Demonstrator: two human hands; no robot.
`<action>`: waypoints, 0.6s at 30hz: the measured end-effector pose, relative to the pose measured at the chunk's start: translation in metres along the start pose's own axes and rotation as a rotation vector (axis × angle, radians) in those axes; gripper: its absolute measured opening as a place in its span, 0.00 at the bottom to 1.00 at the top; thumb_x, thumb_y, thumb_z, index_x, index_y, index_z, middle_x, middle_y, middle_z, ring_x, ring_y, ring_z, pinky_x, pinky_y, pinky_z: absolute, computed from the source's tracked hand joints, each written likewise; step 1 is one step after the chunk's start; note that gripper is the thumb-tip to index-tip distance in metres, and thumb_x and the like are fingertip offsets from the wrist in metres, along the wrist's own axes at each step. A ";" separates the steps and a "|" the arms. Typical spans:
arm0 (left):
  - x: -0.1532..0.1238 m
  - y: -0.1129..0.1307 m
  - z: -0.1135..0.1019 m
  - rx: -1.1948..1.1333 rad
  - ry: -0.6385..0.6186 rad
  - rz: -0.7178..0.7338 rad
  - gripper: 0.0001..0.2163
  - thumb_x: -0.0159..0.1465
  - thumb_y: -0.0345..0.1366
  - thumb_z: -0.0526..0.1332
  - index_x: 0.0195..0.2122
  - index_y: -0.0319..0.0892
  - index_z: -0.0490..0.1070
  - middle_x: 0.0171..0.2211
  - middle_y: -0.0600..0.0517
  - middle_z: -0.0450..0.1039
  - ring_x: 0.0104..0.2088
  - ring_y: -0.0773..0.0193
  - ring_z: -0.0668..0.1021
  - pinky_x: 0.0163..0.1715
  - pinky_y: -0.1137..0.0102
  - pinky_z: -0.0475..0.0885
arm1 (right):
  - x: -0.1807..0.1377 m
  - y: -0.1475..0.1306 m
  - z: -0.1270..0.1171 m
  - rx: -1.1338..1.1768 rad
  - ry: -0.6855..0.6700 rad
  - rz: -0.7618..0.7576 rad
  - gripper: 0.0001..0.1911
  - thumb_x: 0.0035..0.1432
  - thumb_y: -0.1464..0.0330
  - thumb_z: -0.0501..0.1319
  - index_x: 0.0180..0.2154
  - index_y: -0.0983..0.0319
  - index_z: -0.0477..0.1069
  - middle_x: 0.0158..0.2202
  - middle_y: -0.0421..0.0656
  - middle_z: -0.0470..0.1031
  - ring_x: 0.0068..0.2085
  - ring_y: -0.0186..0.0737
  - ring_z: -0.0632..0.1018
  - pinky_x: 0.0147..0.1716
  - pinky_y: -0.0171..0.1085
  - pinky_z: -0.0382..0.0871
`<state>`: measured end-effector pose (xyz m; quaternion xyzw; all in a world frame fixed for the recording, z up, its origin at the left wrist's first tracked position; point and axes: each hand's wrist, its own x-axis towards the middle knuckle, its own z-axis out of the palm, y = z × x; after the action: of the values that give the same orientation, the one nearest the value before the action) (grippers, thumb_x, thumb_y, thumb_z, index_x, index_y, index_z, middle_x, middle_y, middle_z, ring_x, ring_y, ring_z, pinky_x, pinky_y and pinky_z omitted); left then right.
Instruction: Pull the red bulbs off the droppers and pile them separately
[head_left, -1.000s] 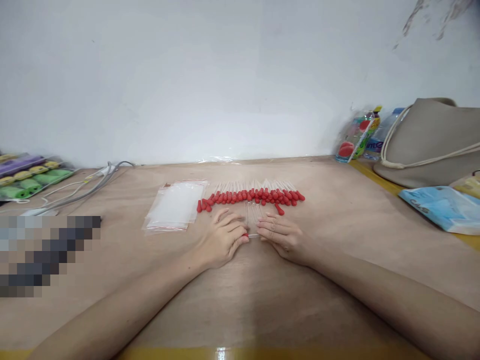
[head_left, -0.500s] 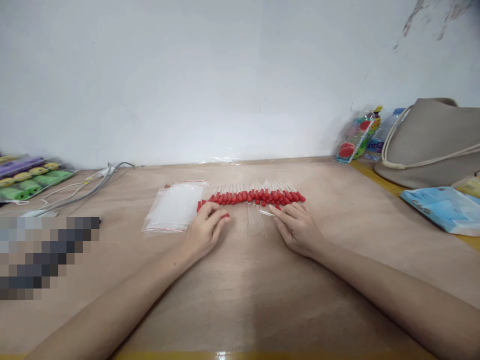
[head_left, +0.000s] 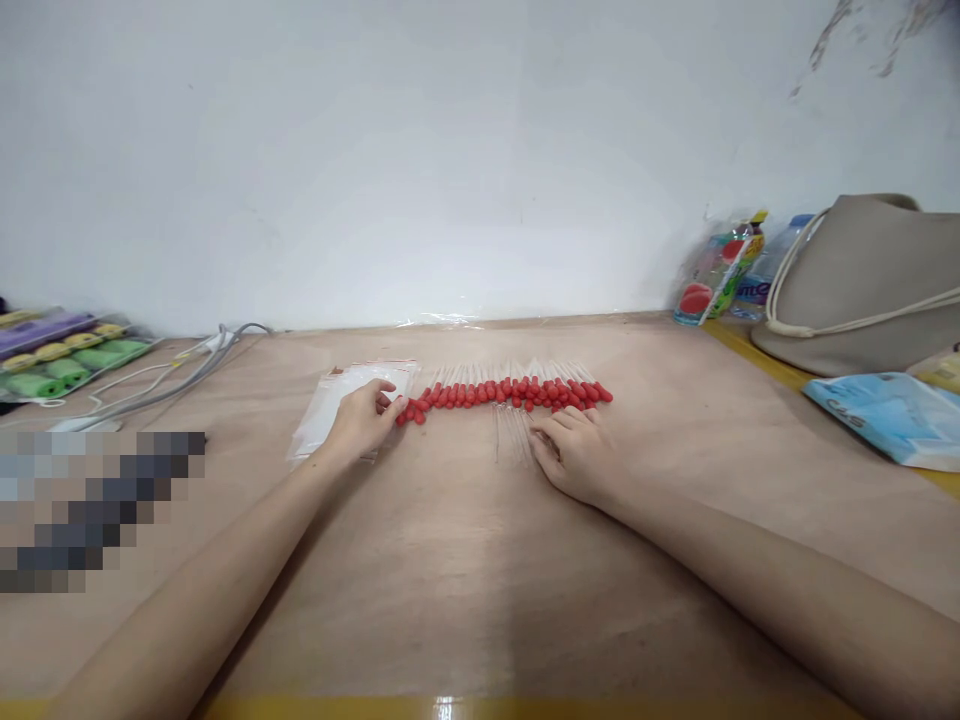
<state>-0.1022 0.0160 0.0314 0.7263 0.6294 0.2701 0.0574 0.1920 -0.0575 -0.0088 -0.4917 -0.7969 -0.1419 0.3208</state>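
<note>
A row of thin clear droppers with red bulbs [head_left: 510, 392] lies across the middle of the wooden table [head_left: 465, 580]. A stack of clear zip bags [head_left: 337, 400] lies to its left. My left hand [head_left: 364, 420] rests on the right edge of that stack, fingers curled, fingertips near the leftmost red bulbs. My right hand [head_left: 574, 450] lies palm down just below the row, fingers stretched toward a few clear tubes [head_left: 510, 435] set apart from the row.
At the far left are green and yellow items [head_left: 60, 355] and grey cables [head_left: 172, 375]. A beige bag [head_left: 862, 285], a colourful packet [head_left: 712, 270], a bottle and a blue packet [head_left: 885, 415] stand at the right. A white wall backs the table.
My left hand has moved left from the centre onto the bag stack. My right hand has shifted up toward the row, leaving the small group of tubes on the table.
</note>
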 end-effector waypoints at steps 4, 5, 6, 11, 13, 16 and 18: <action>0.000 0.003 -0.001 -0.001 0.014 -0.019 0.16 0.58 0.46 0.53 0.41 0.41 0.68 0.30 0.50 0.74 0.31 0.60 0.75 0.33 0.67 0.67 | 0.000 -0.005 -0.003 0.008 -0.050 -0.018 0.12 0.56 0.60 0.54 0.34 0.61 0.70 0.31 0.43 0.74 0.34 0.40 0.69 0.35 0.40 0.53; 0.001 0.003 -0.002 0.016 0.031 -0.005 0.16 0.58 0.45 0.52 0.41 0.41 0.68 0.31 0.49 0.74 0.32 0.60 0.74 0.34 0.67 0.67 | 0.000 -0.007 -0.003 0.010 -0.055 -0.026 0.14 0.56 0.58 0.54 0.34 0.61 0.70 0.32 0.43 0.74 0.35 0.40 0.69 0.36 0.40 0.53; 0.001 0.004 -0.002 0.038 0.049 0.017 0.16 0.58 0.45 0.52 0.40 0.40 0.68 0.32 0.49 0.74 0.32 0.60 0.74 0.35 0.67 0.67 | 0.000 -0.007 -0.004 0.012 -0.058 -0.032 0.15 0.56 0.57 0.54 0.35 0.61 0.71 0.34 0.44 0.74 0.36 0.41 0.69 0.37 0.41 0.53; 0.005 0.011 0.004 0.153 0.118 0.165 0.14 0.57 0.46 0.54 0.35 0.42 0.71 0.37 0.47 0.71 0.41 0.55 0.71 0.43 0.62 0.65 | 0.001 -0.009 -0.006 0.018 -0.084 -0.046 0.19 0.56 0.54 0.52 0.37 0.61 0.71 0.38 0.46 0.74 0.38 0.43 0.69 0.38 0.42 0.53; 0.010 0.018 0.006 0.207 0.105 0.154 0.14 0.56 0.47 0.54 0.33 0.43 0.72 0.38 0.46 0.70 0.43 0.52 0.69 0.44 0.59 0.64 | 0.001 -0.009 -0.007 0.024 -0.093 -0.039 0.19 0.56 0.54 0.52 0.38 0.61 0.70 0.38 0.45 0.74 0.38 0.42 0.69 0.38 0.42 0.53; 0.026 0.030 0.009 0.325 0.007 0.030 0.15 0.56 0.47 0.53 0.33 0.43 0.73 0.42 0.43 0.68 0.48 0.47 0.66 0.45 0.54 0.61 | 0.000 -0.008 -0.008 0.046 -0.097 -0.031 0.19 0.56 0.55 0.53 0.39 0.62 0.69 0.38 0.45 0.74 0.38 0.42 0.69 0.39 0.42 0.53; 0.038 0.035 0.011 0.395 -0.091 -0.069 0.17 0.56 0.48 0.53 0.32 0.42 0.74 0.45 0.40 0.67 0.51 0.43 0.63 0.46 0.52 0.60 | 0.000 -0.007 -0.008 0.061 -0.099 -0.025 0.18 0.56 0.56 0.53 0.40 0.62 0.69 0.38 0.45 0.74 0.38 0.42 0.69 0.38 0.42 0.53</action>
<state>-0.0635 0.0475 0.0496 0.7129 0.6914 0.1064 -0.0486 0.1888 -0.0655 -0.0021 -0.4781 -0.8218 -0.0970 0.2943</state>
